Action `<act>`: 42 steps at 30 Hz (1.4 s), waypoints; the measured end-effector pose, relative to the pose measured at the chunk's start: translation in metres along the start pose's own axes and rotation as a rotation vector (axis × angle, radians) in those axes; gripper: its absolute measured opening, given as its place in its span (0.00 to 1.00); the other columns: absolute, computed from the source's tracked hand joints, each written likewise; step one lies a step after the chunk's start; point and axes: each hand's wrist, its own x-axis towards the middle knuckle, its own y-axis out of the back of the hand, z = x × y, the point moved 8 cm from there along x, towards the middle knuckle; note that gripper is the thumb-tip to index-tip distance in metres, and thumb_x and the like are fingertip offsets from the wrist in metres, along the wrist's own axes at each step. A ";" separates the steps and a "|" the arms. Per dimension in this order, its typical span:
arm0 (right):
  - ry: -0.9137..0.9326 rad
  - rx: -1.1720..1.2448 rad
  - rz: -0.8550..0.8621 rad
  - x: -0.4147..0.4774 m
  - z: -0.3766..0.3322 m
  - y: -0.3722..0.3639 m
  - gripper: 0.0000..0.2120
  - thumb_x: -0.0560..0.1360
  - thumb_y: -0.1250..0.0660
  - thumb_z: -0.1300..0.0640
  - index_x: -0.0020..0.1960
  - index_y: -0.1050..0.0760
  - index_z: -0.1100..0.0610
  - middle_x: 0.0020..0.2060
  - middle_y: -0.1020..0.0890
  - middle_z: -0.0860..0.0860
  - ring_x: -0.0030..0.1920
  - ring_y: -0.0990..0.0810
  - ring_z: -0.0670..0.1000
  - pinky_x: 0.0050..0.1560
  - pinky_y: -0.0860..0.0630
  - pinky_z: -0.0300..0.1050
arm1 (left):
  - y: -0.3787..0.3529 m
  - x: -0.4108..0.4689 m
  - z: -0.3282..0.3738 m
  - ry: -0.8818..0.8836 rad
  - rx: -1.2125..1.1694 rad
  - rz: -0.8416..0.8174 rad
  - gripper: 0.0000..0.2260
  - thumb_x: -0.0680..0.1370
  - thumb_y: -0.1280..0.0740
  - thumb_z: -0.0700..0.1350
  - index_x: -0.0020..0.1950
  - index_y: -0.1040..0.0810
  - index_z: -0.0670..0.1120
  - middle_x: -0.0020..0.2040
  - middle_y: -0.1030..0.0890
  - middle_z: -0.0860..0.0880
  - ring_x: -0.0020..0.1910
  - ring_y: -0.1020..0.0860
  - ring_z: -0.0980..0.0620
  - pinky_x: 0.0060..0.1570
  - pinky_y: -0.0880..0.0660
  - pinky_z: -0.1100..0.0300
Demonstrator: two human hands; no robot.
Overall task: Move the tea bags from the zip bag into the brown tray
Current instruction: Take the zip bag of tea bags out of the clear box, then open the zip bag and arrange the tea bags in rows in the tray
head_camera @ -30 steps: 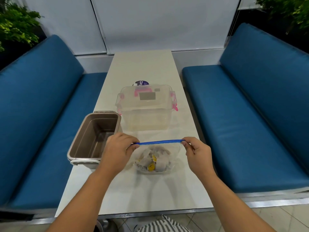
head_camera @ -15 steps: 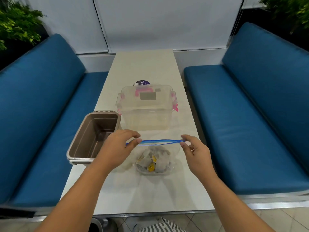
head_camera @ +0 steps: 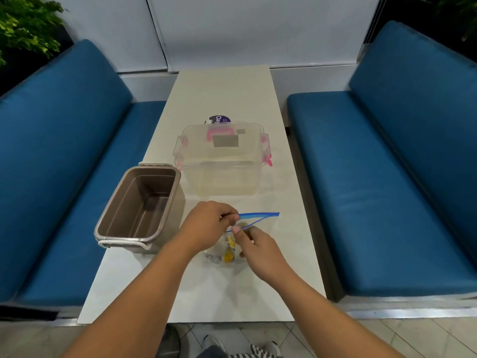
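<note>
A clear plastic zip bag (head_camera: 259,217) with a blue strip is held on the pale surface (head_camera: 222,94), one lip pinched by fingers of the left hand (head_camera: 206,226), the other by those of the right hand (head_camera: 260,251). Inside are seen paper tea bags (head_camera: 227,256). The brown rectangular plastic tray (head_camera: 140,202) lies leftward, nearest the left hand, lengthwise away.

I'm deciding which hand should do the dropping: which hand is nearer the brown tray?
Left. The left hand sits just right of the brown tray, pinching the far lip of the zip bag; the right hand is farther right, pinching the near lip.
</note>
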 end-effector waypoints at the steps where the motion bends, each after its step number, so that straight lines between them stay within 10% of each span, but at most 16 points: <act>1: -0.033 0.059 -0.007 0.003 -0.002 -0.003 0.21 0.80 0.40 0.33 0.49 0.23 0.50 0.45 0.16 0.45 0.48 0.16 0.50 0.49 0.21 0.48 | -0.002 -0.002 -0.002 0.016 -0.060 0.033 0.06 0.79 0.31 0.47 0.46 0.15 0.53 0.38 0.16 0.55 0.40 0.18 0.53 0.45 0.21 0.50; 13: -0.273 0.727 0.198 0.036 -0.016 0.002 0.10 0.86 0.43 0.62 0.48 0.27 0.59 0.45 0.18 0.56 0.39 0.18 0.56 0.40 0.20 0.51 | 0.031 -0.015 -0.042 0.141 -0.470 0.436 0.13 0.81 0.40 0.35 0.48 0.27 0.54 0.39 0.23 0.50 0.34 0.26 0.51 0.40 0.26 0.52; 18: -0.343 1.056 0.189 0.056 -0.018 0.007 0.10 0.85 0.44 0.65 0.47 0.28 0.60 0.41 0.20 0.57 0.41 0.18 0.60 0.46 0.21 0.55 | 0.052 -0.015 -0.049 0.031 -0.130 0.439 0.17 0.80 0.40 0.31 0.49 0.17 0.49 0.45 0.26 0.52 0.41 0.26 0.58 0.44 0.32 0.72; 28: -0.407 1.356 0.082 0.070 -0.021 -0.018 0.07 0.73 0.42 0.64 0.38 0.34 0.56 0.32 0.38 0.53 0.31 0.39 0.52 0.39 0.34 0.46 | 0.023 0.002 -0.068 0.132 -0.170 0.132 0.26 0.74 0.25 0.44 0.68 0.31 0.56 0.57 0.31 0.54 0.40 0.25 0.60 0.46 0.28 0.66; 35: -0.479 1.043 0.292 0.060 0.011 -0.009 0.02 0.79 0.33 0.63 0.47 0.24 0.60 0.35 0.26 0.54 0.33 0.28 0.53 0.41 0.28 0.48 | -0.015 0.004 -0.093 0.467 -1.186 0.239 0.16 0.75 0.34 0.26 0.53 0.28 0.45 0.49 0.22 0.45 0.43 0.21 0.46 0.51 0.21 0.44; 42: -0.566 1.372 0.254 0.041 0.016 -0.009 0.02 0.82 0.37 0.66 0.51 0.27 0.62 0.47 0.19 0.64 0.46 0.19 0.61 0.58 0.22 0.56 | -0.056 0.002 -0.100 0.827 -1.843 0.133 0.14 0.68 0.50 0.26 0.43 0.33 0.43 0.31 0.33 0.45 0.27 0.35 0.49 0.31 0.32 0.58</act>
